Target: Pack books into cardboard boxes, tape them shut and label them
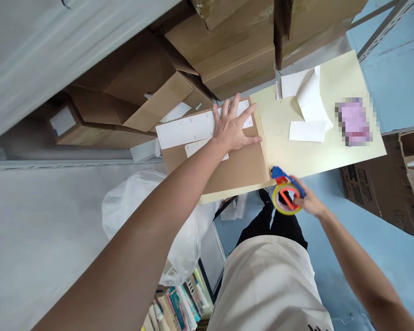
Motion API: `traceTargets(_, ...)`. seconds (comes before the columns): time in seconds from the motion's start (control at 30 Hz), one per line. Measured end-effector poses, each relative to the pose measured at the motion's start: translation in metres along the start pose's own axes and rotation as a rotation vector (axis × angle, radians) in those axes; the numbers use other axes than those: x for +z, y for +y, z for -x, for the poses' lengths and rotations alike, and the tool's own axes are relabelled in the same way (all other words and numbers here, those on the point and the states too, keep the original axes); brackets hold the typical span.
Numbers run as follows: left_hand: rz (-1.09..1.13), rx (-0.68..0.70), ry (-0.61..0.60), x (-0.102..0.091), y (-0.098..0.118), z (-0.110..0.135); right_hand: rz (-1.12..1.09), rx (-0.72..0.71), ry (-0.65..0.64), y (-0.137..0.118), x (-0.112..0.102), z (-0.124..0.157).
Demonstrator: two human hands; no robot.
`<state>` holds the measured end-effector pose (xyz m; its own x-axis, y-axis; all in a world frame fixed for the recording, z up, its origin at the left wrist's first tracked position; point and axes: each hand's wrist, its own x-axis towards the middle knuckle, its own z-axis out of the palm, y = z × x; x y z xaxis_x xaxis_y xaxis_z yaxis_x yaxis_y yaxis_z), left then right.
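The cardboard box (241, 165) lies on the left part of the tabletop (290, 156), its upper face flat and seemingly closed. A long white paper strip (186, 128) runs along its far side, with a smaller white slip (195, 147) just nearer; both look laid in place, though whether either is stuck down cannot be told. The left hand (232, 124) is spread over the box and the strip's right part, its grip released, pressing rather than holding. The right hand's (307, 198) grip is clenched on a tape dispenser (289, 198), its blue head just beside the box's near right corner. The work with the tape seems under way and not yet finished; no tape clearly shows across the box's upper face, so how much sealing is left is uncertain. Farther right lie loose white papers (307, 131) and a blurred pink item (355, 122), both apart from the box and seemingly unused here.
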<state>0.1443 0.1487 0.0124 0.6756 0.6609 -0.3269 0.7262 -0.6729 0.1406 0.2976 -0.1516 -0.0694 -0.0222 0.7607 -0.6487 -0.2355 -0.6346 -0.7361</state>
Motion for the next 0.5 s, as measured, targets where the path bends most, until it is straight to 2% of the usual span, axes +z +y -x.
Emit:
traceTargets(0.07,-0.011,-0.005,0.005,0.000,0.002,0.001,-0.070,-0.061,0.116,0.036,0.038,0.023)
traceTargets(0.13,-0.014,-0.016,0.009,0.000,0.004,0.002,-0.110,-0.085,0.248,0.057,0.075,0.032)
traceTargets(0.2,-0.013,-0.029,0.013,-0.002,0.006,0.001,-0.148,-0.090,0.330,0.063,0.104,0.029)
traceTargets(0.27,-0.011,-0.064,0.019,-0.004,0.004,-0.002,-0.183,-0.093,0.380,0.058,0.117,0.017)
traceTargets(0.3,-0.008,-0.104,0.025,-0.005,0.000,-0.004,-0.199,-0.097,0.396,0.051,0.117,0.008)
traceTargets(0.37,0.005,-0.232,0.034,-0.006,-0.015,-0.006,-0.218,-0.120,0.411,0.031,0.103,-0.017)
traceTargets(0.5,0.050,-0.527,0.015,-0.005,-0.060,0.008,-0.108,-0.239,0.391,-0.040,0.039,-0.090)
